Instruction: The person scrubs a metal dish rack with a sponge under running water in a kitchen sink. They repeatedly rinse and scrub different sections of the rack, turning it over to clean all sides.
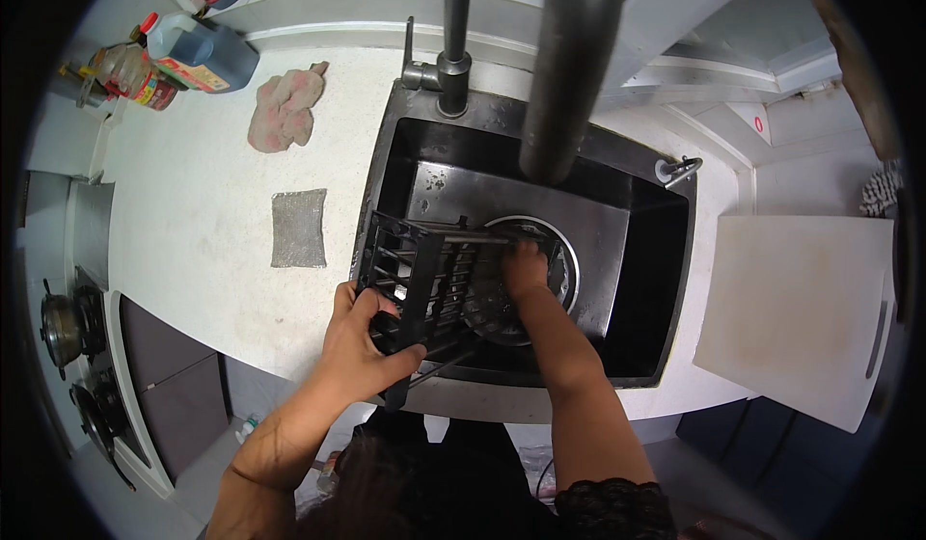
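A black slatted dish rack [422, 280] is tilted over the left part of the black sink [617, 241]. My left hand [365, 342] grips its near left end, with the thumb along the near edge and the other fingers around the frame. Beneath and beside the rack, a round basin with a pale rim [575, 275] sits on the sink floor. My right hand [525, 270] reaches down over that basin, close to the rack's right end. Its fingers are curled, and whatever lies under them is hidden.
A dark faucet [453, 82] rises behind the sink, and a thick dark pipe [569, 77] hangs over it. On the left counter lie a pinkish rag [287, 106] and a grey scouring cloth [299, 229]. Bottles [198, 53] stand behind them. At right is a white board [796, 304].
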Demonstrator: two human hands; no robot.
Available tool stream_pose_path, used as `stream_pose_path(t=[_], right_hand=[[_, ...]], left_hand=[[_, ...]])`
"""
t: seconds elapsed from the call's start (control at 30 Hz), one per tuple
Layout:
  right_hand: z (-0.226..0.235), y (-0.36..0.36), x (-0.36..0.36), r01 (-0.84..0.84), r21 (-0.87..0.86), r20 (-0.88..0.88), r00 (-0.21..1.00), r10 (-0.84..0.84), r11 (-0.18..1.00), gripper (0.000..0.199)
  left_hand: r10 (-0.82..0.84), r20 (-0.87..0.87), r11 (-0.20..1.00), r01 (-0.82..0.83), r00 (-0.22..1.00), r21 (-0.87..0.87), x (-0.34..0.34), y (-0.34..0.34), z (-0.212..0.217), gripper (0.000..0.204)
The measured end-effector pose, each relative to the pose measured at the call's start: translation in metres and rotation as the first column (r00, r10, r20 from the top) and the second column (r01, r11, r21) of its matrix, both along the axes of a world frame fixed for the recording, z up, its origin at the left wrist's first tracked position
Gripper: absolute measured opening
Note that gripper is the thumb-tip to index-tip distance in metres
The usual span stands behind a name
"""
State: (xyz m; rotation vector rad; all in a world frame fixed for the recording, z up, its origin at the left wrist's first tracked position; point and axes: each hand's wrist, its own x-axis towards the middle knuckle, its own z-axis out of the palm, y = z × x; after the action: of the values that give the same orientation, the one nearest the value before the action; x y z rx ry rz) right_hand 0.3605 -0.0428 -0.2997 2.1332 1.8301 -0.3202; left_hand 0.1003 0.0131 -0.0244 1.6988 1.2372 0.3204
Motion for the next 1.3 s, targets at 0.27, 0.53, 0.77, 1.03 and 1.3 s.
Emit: stream_pose_path(t=[0.27,0.53,0.77,1.03,1.3], right_hand=[[0.048,-0.004,-0.008,0.202,-0.046,-0.138,0.969,-0.207,0.978,0.024],[0.02,-0.017,-0.006,0.065,0.243,-0.108,0.993,-0.039,0.968,0.016],[0.047,-0.007,-0.018,0.618,0.272,-0.373,0.774,-0.511,0.738,0.016],[-0.006,0.012,-0.036,0.96,0.259,-0.888,0.195,-0.416,-0.102,0.018],[0.035,0.035,-0.024,0.988,0.068,-0.426,0.154,-0.892,0.138,0.025]], left_hand=[[0.064,0.093,0.997,-0.067,0.994,0.027,-0.031,0.002,-0.02,0.04],[0.043,0.127,0.996,-0.052,0.991,0.069,-0.024,-0.002,-0.007,0.04],[0.033,0.066,0.999,-0.034,0.997,0.004,-0.025,0.001,0.0,0.039],[0.018,0.054,0.999,-0.016,0.998,-0.032,-0.02,-0.008,0.0,0.042],[0.01,0.001,1.0,-0.01,1.0,0.026,-0.011,-0.025,-0.003,0.046]])
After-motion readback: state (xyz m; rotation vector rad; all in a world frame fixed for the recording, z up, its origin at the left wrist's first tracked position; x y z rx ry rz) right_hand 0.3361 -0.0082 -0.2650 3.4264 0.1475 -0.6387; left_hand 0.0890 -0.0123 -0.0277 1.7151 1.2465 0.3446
